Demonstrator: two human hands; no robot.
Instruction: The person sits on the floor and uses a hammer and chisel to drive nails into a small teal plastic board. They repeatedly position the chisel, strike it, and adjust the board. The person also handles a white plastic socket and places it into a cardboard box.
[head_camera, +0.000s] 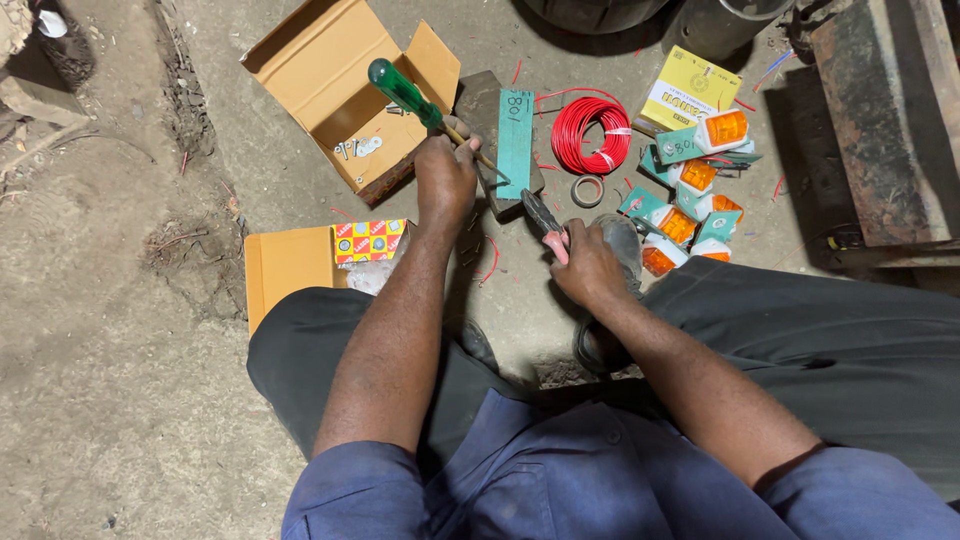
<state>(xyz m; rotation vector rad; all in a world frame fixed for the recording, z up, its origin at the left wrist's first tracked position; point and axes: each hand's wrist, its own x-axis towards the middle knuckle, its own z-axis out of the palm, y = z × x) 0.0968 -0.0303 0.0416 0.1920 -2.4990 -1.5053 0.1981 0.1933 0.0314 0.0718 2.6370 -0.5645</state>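
**Screwdriver set to a teal-faced block, pliers in the other hand**

Floor (120, 400): rough, dusty concrete; no table, everything laid on the ground. Person seated low, dark trousers, blue sleeves. Rusted metal frame (880, 120) at upper right.

Open cardboard box (330, 80) upper left, small metal fittings inside. Coil of red wire (590, 135) just right of the block; cluster of orange lamp units (690, 205) in teal cartons beyond it; yellow carton (688, 90) above.

Left hand (445, 180) was closed around the shaft of a green-handled screwdriver (405, 92), tip down on the dark block with teal panel (512, 145). Right hand (588, 268) was shut on red-gripped pliers (545, 222), nose near the block's lower edge.

Judged step: working a fastening on the block. Next move likely calls for a steady tip and the pliers bracing.
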